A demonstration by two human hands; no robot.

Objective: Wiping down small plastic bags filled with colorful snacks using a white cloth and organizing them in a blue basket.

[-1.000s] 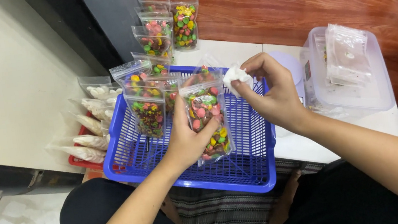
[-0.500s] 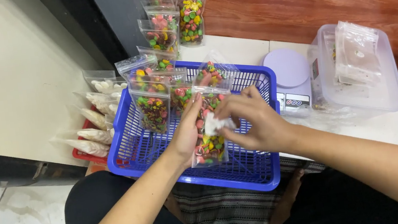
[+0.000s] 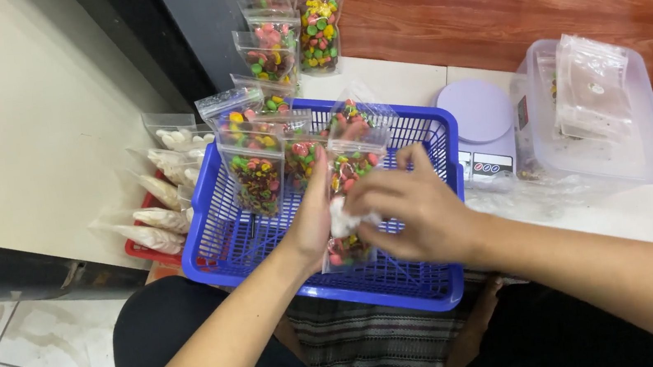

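Note:
My left hand (image 3: pixel 310 220) grips the side of a clear zip pouch of coloured candies (image 3: pixel 346 174) held over a blue plastic basket (image 3: pixel 438 278). My right hand (image 3: pixel 413 214) presses a small white cloth or tissue (image 3: pixel 341 223) against the front of that pouch. Other filled candy pouches (image 3: pixel 257 175) stand upright in the basket's far left corner.
More candy pouches (image 3: pixel 316 31) stand in a row at the back by a wooden wall. A small white scale (image 3: pixel 481 127) and a clear lidded box (image 3: pixel 596 117) holding empty bags sit on the white table to the right. Bags of white pieces (image 3: pixel 163 203) lie left of the basket.
My right hand has come down from above the basket's right side with the white cloth and now rubs it on the pouch. The left hand keeps hold of the pouch.

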